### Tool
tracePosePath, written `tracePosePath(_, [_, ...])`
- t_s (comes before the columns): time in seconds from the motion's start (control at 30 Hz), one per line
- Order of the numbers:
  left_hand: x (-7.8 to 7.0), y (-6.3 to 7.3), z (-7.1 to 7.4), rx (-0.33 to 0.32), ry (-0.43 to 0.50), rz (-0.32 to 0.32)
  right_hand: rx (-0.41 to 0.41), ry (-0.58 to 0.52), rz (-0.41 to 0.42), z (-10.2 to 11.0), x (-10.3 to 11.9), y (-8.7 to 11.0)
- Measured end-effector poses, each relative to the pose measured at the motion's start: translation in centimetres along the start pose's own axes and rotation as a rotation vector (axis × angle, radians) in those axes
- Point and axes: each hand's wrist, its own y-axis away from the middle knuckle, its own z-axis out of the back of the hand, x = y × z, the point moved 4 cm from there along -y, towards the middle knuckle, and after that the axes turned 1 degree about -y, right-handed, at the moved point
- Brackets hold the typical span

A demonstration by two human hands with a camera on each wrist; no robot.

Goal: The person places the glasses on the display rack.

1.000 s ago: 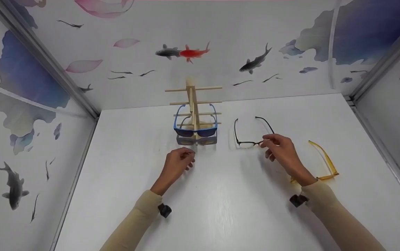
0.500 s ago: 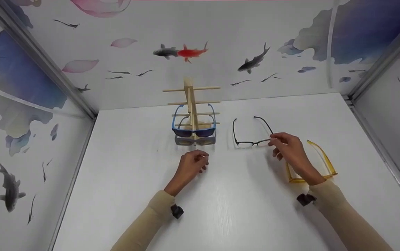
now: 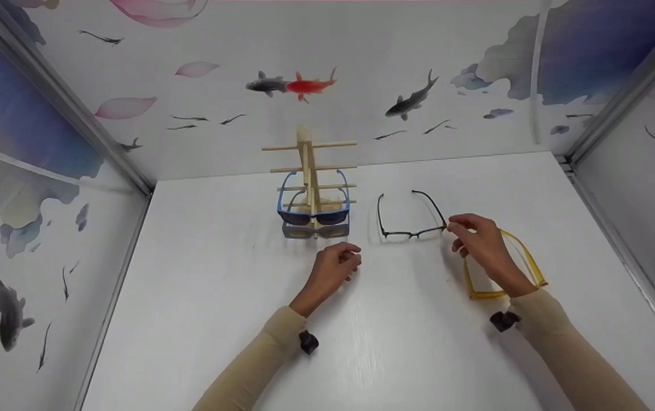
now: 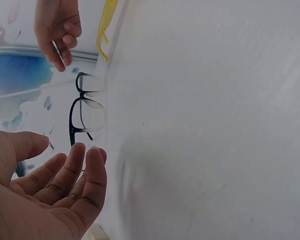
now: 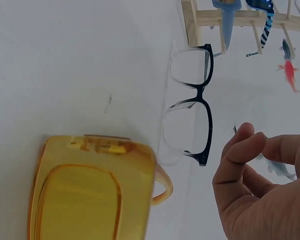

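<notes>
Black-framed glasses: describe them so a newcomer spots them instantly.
In the head view, find the wooden rack on the white table. Between it and the yellow glasses lie the black-framed glasses, temples open. Only they combine black frame and clear lenses.

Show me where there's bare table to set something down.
Bare table lies between the left wall and wooden rack, and between the left sleeve and right sleeve. It's crowded right of the rack: the black glasses, yellow glasses and right grip are close together.
</notes>
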Motion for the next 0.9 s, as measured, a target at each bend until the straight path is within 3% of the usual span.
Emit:
tracePosePath(0.33, [-0.9, -2.1, -2.2, -0.054, 0.004, -0.018, -0.015, 0.052, -0.069, 0.7, -1.3, -1.4])
tracePosePath(0.6, [-1.8, -3.5, -3.6, -0.053, 0.017, 0.008, 0.007, 0.046, -0.059, 0.4, -1.5, -2.2])
tracePosePath(0.9, [-1.3, -4.7, -4.7, -0.076, 0.033, 0.056, 0.025, 0.041, -0.085, 0.4, -1.5, -2.8])
